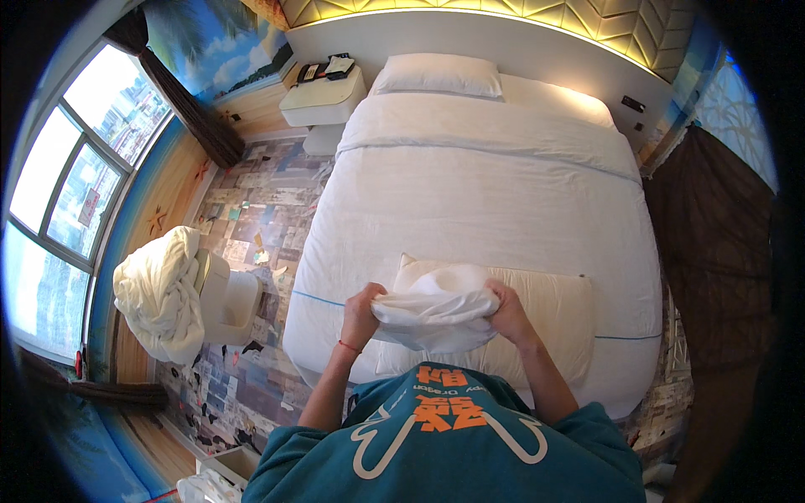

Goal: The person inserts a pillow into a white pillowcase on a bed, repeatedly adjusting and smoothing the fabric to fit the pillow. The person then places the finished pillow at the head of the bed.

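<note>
My left hand [361, 316] and my right hand [510, 312] each grip one side of a white pillowcase [434, 317]. The cloth is bunched between them, with its mouth spread wide. It hangs over a cream pillow [553, 314] without a case, which lies flat near the foot of the bed. Part of that pillow is hidden by the cloth and my arms. Beneath it is the white duvet [478, 195], smooth and folded back near the top.
A white pillow [440, 75] rests by the headboard [534, 44]. To the left stand a nightstand [321, 97] with a telephone and a white chair [214, 302] heaped with a cream quilt [160, 292]. A brown curtain [710, 264] hangs at the right. Scattered patches mark the floor [251, 207].
</note>
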A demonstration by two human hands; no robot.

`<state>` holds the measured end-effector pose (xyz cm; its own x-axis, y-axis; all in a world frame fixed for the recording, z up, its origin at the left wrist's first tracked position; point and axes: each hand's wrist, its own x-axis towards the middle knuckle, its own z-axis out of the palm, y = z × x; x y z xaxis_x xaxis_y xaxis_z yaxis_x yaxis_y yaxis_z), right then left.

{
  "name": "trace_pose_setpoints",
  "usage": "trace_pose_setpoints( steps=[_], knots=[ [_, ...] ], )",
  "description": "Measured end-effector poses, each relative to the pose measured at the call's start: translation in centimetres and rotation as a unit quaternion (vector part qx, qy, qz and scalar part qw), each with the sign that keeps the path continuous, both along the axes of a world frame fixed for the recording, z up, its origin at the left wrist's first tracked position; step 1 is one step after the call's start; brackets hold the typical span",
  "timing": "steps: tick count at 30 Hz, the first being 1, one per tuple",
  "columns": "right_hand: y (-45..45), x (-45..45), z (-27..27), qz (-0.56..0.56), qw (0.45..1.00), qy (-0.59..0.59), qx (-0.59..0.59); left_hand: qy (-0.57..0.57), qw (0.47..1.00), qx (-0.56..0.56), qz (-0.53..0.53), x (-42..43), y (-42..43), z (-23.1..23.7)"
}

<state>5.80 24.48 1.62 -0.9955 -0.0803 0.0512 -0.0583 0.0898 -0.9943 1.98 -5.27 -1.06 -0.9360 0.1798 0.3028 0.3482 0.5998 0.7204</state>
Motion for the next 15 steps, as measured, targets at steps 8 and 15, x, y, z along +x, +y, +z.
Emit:
trace_pose_setpoints(
  steps=[8, 15],
  knots=[
    [-0.7, 0.7, -3.6, -0.076, 0.912, 0.079, 0.396, 0.003, 0.962, 0.266, 0.056, 0.3, 2.5, 1.5],
    [0.6, 0.1, -3.9, -0.079, 0.928, -0.219, -0.291, 0.009, 0.994, 0.111, 0.003, 0.0, 1.6, -1.0]
  ],
)
